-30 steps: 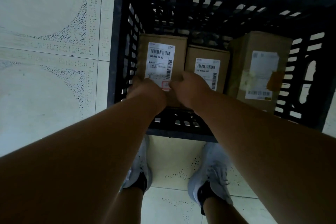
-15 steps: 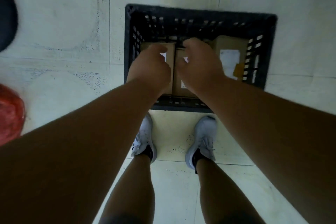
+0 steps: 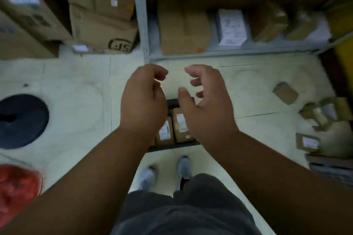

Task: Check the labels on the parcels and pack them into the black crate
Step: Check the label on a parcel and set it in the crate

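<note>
The black crate (image 3: 172,102) stands on the floor by my feet, mostly hidden behind my hands. Two brown labelled parcels (image 3: 165,131) (image 3: 181,126) show inside it between my wrists. My left hand (image 3: 142,99) and my right hand (image 3: 205,105) hover well above the crate, side by side, fingers loosely curled and holding nothing. More brown parcels (image 3: 286,92) (image 3: 308,142) lie on the floor to the right, and others sit on the low shelf (image 3: 231,26).
A grey metal shelf rack (image 3: 142,23) stands ahead. Stacked cartons (image 3: 101,11) fill the far left. On the floor to the left lie a dark round object (image 3: 21,120) and a red bag (image 3: 17,185). A heap of parcels and packing (image 3: 332,131) sits right.
Both hands have let go of the parcels and lifted up out of the crate. The view has risen and tilted forward, so the shelf and cartons come into sight.
</note>
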{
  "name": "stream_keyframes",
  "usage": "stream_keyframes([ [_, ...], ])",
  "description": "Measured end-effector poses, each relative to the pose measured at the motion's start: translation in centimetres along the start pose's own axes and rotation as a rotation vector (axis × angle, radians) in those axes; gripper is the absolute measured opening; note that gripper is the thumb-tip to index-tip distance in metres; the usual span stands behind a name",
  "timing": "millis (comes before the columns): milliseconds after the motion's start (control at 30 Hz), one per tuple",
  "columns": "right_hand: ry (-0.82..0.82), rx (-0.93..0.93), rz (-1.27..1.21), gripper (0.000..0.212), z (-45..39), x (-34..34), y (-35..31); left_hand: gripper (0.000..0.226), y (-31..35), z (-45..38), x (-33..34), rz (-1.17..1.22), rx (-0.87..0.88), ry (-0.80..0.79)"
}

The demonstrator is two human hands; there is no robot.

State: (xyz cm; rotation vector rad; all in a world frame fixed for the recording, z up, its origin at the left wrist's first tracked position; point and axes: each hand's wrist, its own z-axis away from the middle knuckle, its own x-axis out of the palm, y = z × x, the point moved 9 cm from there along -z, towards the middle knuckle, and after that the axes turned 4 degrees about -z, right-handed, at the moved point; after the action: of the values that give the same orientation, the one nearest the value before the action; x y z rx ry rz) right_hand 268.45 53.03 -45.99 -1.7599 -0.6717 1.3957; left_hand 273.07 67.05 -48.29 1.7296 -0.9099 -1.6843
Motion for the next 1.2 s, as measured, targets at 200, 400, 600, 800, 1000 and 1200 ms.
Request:
stream_keyframes([
  [200,0.205,-0.023,0.101,0.054,3.5,-11.4,-5.4,0.030,13.0,2.6,-2.4,0.043,0.378,-0.135],
  [400,0.391,0.058,0.049,0.065,7.6,-21.3,-4.5,0.030,22.1,7.0,0.6,0.067,0.549,-0.242],
  [600,0.557,0.158,0.061,0.074,12.5,-32.2,2.5,0.028,31.8,11.0,9.9,0.101,0.659,-0.306],
  [800,0.750,0.315,0.098,0.074,18.9,-46.0,11.9,0.030,42.1,18.3,24.2,0.193,0.690,-0.488],
  [1000,0.852,0.455,0.005,0.078,21.9,-54.8,19.6,0.032,47.6,21.1,34.6,0.148,0.700,-0.653],
  [1200,0.927,0.573,-0.119,0.078,19.2,-59.1,27.5,0.035,49.5,18.7,44.2,0.092,0.658,-0.849],
])
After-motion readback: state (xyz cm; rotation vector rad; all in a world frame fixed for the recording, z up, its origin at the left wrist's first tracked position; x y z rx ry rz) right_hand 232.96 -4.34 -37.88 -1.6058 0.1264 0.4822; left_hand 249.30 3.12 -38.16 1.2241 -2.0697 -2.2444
